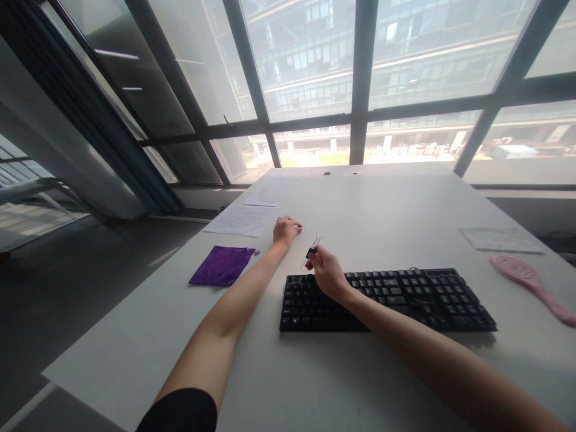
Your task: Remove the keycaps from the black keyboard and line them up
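Observation:
My right hand (pixel 327 273) hovers over the left end of a black keyboard (pixel 387 298) and pinches a small black binder clip (pixel 312 249) with its wire handles pointing up. My left hand (pixel 285 230) rests on the white table (pixel 369 204) beyond the keyboard, fingers curled in a loose fist, with what it holds, if anything, hidden. A purple cloth pouch (pixel 222 265) lies flat to the left of my left forearm.
Sheets of paper (pixel 243 219) lie at the table's far left. A pink hairbrush (pixel 531 287) and a clear plastic bag (pixel 498 239) sit at the right. Large windows stand behind the table; the floor drops off at the left edge.

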A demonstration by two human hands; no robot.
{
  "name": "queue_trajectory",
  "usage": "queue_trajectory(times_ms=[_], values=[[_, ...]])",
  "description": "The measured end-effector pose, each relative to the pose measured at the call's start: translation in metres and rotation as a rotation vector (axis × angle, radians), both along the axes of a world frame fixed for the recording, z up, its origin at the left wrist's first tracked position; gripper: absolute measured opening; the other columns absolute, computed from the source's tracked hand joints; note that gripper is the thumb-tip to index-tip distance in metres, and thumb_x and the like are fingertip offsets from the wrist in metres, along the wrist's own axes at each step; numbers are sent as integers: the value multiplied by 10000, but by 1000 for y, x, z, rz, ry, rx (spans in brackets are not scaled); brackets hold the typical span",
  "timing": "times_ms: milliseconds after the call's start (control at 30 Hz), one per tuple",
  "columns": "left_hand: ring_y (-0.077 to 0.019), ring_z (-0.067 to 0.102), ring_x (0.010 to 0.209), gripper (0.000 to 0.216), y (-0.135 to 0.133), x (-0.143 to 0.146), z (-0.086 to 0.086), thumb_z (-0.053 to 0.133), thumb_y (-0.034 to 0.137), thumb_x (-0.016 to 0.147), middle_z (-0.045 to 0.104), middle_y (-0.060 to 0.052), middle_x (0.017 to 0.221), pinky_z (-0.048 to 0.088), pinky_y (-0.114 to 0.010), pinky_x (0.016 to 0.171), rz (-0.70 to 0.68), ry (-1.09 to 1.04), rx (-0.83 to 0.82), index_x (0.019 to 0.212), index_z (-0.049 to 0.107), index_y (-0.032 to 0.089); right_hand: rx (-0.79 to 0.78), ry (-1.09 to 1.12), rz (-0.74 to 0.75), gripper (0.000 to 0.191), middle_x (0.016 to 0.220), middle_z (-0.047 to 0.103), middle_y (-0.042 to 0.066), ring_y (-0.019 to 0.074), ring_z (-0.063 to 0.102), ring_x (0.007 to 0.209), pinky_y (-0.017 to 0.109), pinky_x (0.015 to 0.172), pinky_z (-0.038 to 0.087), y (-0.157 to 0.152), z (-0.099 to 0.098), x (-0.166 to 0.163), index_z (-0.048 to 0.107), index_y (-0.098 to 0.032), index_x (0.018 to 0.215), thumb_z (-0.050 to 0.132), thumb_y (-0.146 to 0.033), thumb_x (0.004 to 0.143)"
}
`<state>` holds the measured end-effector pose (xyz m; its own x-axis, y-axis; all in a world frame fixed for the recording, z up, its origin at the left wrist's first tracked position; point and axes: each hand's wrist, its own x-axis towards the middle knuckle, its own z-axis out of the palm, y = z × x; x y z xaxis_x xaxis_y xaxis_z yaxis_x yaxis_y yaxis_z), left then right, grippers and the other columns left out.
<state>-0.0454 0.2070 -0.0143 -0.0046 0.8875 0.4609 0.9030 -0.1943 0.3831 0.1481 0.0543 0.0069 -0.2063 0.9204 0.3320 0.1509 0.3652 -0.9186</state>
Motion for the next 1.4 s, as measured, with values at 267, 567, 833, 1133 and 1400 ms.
queue_trajectory(times_ms=[267,567,833,1133,1400], values=[[-254,521,1026,136,25,-5,-5,772,242,772,657,-65,975,456,-345,919,36,12,25,904,800,256,-17,18,34,177,690,661,-3,153,622,655,259,654,427,0,-1,-1,569,-210,854,451,-293,957],[-241,521,1006,115,30,-9,-8,789,237,752,656,-59,968,448,-335,919,71,-20,27,866,792,255,-4,10,33,203,687,664,3,156,626,662,260,647,419,0,1,-1,547,-207,794,457,-293,954],[-247,515,1019,180,32,-10,-10,786,220,753,656,-64,988,446,-330,930,86,-30,37,932,788,241,-3,24,36,214,698,661,9,159,623,670,260,646,422,0,1,-1,552,-206,794,449,-297,958],[-241,519,1009,142,31,-11,-10,775,202,762,655,-65,996,450,-326,930,98,-37,33,895,799,246,12,45,33,212,707,666,8,162,624,675,261,654,429,1,-3,-2,548,-210,799,449,-306,960],[-243,515,1025,157,28,-10,-9,757,194,770,647,-62,999,451,-330,934,100,-38,30,912,793,249,12,46,38,211,704,666,8,160,623,665,259,640,426,1,-3,-2,551,-206,809,447,-313,958]])
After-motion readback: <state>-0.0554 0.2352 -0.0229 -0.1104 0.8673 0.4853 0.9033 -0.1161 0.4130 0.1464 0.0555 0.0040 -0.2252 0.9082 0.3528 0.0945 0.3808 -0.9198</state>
